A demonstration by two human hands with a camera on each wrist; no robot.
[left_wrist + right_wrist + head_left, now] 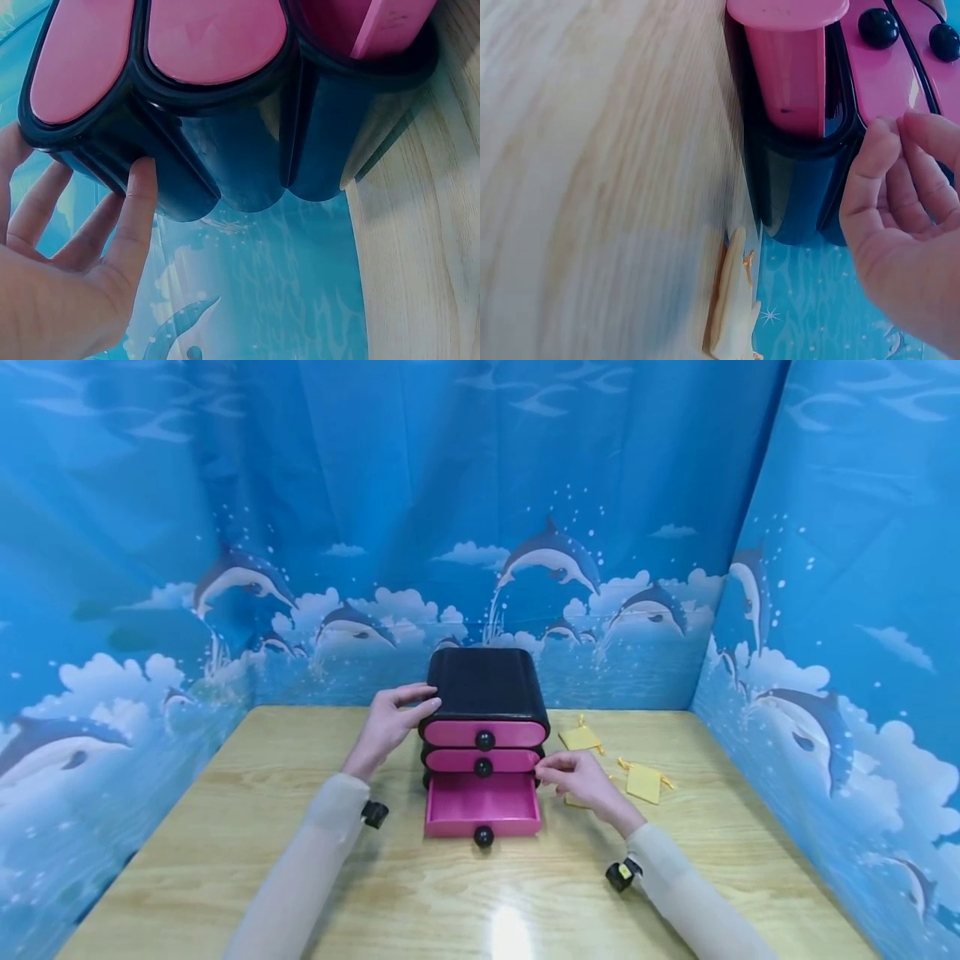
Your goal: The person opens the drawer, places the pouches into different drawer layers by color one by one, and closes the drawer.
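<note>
A small black cabinet with three pink drawers and round black knobs stands on the table. Its bottom drawer is pulled out, with the bare pink floor visible inside. The top drawer and middle drawer are pushed in. My left hand touches the cabinet's upper left side with fingers spread; the left wrist view shows a fingertip against the black shell. On the other side, my right hand is loosely curled, its fingertips right at the end of the middle drawer front, nothing visible between them.
Yellow drawstring pouches lie to the right of the cabinet: one at the back, one farther right, and another partly hidden under my right hand. Behind the wooden table hangs a blue dolphin-print curtain.
</note>
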